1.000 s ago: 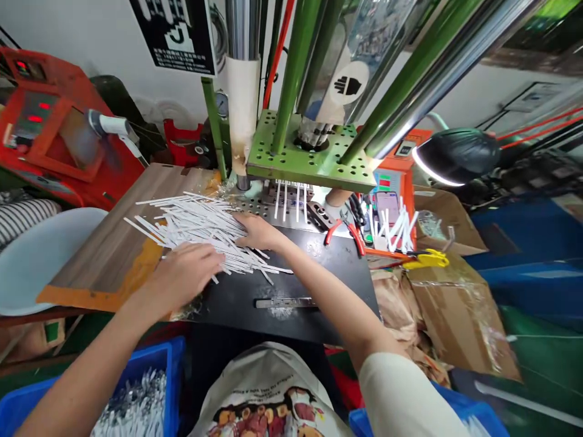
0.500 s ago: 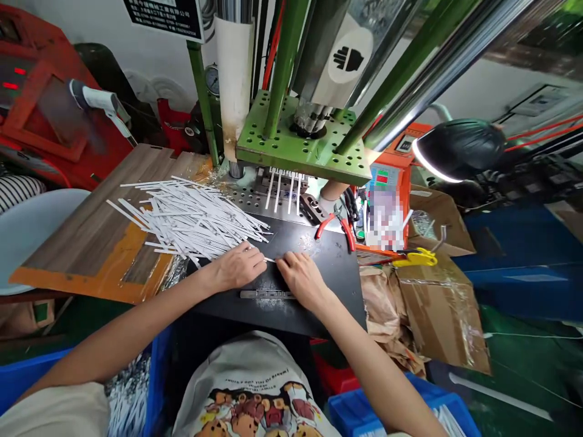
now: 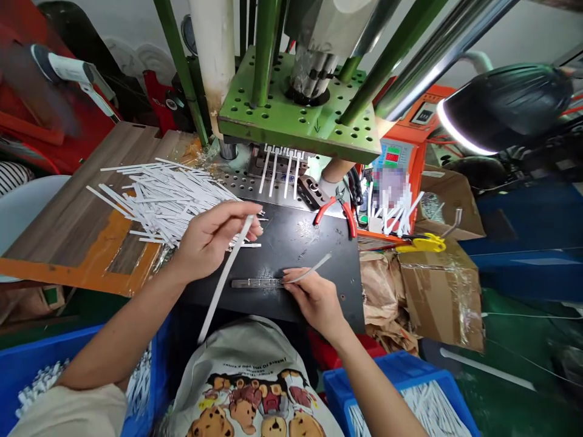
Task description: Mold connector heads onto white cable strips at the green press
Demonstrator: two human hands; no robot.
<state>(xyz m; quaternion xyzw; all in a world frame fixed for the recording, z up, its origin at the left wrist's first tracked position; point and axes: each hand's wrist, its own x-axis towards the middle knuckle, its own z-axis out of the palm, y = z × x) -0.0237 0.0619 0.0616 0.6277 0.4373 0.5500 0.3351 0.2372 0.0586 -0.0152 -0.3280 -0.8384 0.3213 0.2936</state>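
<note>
My left hand [image 3: 214, 240] is raised over the left part of the black work plate [image 3: 314, 273]. It pinches one end of a flat white strip [image 3: 223, 282] that hangs down toward my lap. My right hand [image 3: 319, 300] holds a thinner white strip [image 3: 314, 267] with its fingertips at the right end of a small slotted metal bar [image 3: 255, 283]. The bar lies flat near the plate's front edge. A loose pile of white strips [image 3: 177, 200] lies to the left, behind my left hand.
The green press plate [image 3: 300, 130] stands at the back, with several white strips sticking out beneath it. Red-handled pliers [image 3: 348, 220] lie behind the black plate. A lamp [image 3: 501, 109] hangs at the right. Blue bins [image 3: 396, 370] flank my lap.
My hands were together behind the metal bar and have moved apart. My left hand has risen with a strip now hanging from it; my right hand has come down to the bar's right end.
</note>
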